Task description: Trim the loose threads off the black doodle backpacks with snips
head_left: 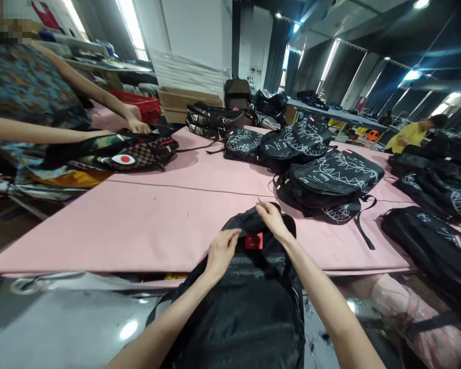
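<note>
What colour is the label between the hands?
Red: the label shows best in the head view.

We stretch both bare forearms forward, our left hand bent with its fingertips pinched, our right hand pinching farther ahead of it.

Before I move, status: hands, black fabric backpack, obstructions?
Left hand pinching black fabric backpack near top. Right hand at top, grip unclear. Red rectangular label between hands. White-patterned black backpacks beyond, not blocking hands.
</note>
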`<state>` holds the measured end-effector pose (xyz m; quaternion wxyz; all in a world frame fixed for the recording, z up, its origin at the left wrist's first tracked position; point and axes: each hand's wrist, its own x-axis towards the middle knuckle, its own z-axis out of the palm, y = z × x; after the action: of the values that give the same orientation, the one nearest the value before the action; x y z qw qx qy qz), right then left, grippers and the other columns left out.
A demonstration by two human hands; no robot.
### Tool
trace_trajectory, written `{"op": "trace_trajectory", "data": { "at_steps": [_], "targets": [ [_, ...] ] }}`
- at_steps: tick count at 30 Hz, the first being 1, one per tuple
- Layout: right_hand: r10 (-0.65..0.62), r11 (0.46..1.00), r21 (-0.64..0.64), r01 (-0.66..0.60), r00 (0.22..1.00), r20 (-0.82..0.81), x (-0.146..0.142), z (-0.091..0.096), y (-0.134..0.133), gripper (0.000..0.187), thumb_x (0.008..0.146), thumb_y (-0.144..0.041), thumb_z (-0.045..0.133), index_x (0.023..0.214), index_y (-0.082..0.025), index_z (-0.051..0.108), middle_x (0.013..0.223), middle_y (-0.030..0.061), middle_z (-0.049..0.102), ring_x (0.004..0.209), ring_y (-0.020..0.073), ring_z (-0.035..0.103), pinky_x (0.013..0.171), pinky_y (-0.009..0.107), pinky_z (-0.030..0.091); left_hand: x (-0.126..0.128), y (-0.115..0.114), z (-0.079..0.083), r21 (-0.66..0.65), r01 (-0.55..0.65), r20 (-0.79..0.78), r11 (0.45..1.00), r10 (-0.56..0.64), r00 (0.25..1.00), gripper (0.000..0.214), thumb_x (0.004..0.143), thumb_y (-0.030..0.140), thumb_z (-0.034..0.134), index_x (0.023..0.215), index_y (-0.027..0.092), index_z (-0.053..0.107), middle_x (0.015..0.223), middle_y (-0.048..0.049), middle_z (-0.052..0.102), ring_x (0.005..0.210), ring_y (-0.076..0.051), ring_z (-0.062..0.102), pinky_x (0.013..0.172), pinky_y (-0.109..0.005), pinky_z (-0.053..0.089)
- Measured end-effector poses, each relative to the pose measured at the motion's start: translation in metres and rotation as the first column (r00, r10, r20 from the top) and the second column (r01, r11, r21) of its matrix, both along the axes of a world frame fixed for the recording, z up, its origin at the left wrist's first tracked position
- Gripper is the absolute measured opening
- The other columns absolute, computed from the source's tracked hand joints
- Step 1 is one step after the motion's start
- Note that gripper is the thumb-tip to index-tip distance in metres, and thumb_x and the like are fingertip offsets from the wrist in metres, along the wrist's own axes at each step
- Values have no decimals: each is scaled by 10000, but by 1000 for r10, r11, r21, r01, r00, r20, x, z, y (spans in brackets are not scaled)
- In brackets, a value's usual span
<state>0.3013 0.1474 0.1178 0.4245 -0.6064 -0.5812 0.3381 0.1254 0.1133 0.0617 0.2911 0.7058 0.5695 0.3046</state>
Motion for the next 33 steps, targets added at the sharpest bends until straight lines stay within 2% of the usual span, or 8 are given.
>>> {"op": "trace_trajectory", "data": {
  "at_steps": [3,6,8,13,16,23,30,33],
  "targets": [
    [-53,995,-62,77,947,318,-12,-1,22,297,891,-397,407,1104,-229,529,928,27,637,876,191,581,786,320,424,-5,50,8,-43,-143,-45,989,141,989,340,874,323,430,1093,164,636,1116,-98,654,1016,-224,592,885,-320,438],
    [-46,988,-116,99,918,394,-17,-13,25,259,883,-349,432,1060,-214,564,975,47,653,929,221,593,817,345,421,-3,93,-1,-165,-139,-82,976,127,988,313,809,372,536,962,151,697,929,-125,707,879,-264,640,756,-332,469],
    [-45,991,-97,94,908,417,-17,-23,21,240,870,-349,475,1043,-234,595,1010,36,659,966,221,594,826,331,421,0,107,-12,-216,-114,-79,970,99,992,290,774,405,581,915,188,713,878,-93,719,840,-247,651,706,-298,467],
    [-47,996,-40,83,832,552,-17,-39,13,328,884,-446,482,1160,-300,584,1061,24,665,1003,221,598,826,319,430,9,112,-29,-238,-89,-45,967,80,996,258,771,382,585,959,245,697,938,-28,717,867,-183,645,696,-226,449],
    [-42,997,-22,71,784,620,-20,-42,10,334,903,-411,467,1201,-276,538,1065,29,658,977,204,607,795,298,437,9,114,-32,-243,-91,-42,966,84,996,192,780,320,568,884,226,700,912,-31,718,860,-180,643,714,-224,445],
    [-33,999,10,42,594,804,-33,-48,3,168,890,-311,501,986,-190,567,950,79,653,875,223,605,681,290,434,9,113,-40,-244,-148,-56,958,139,989,236,837,343,480,831,185,656,860,-68,704,838,-207,640,698,-260,446],
    [-36,999,51,-19,464,885,-44,-51,2,177,918,-271,439,925,-151,570,893,123,632,838,254,592,657,325,442,14,107,-33,-229,-143,-45,963,136,990,217,835,325,476,804,170,624,835,-79,688,822,-214,632,694,-266,437],
    [-29,999,42,-17,467,884,-45,-49,1,183,924,-267,425,926,-151,567,888,118,632,832,252,597,644,324,445,14,104,-29,-221,-137,-37,966,132,991,215,834,322,475,786,168,617,811,-78,683,801,-213,629,685,-266,435]
  ]
}}
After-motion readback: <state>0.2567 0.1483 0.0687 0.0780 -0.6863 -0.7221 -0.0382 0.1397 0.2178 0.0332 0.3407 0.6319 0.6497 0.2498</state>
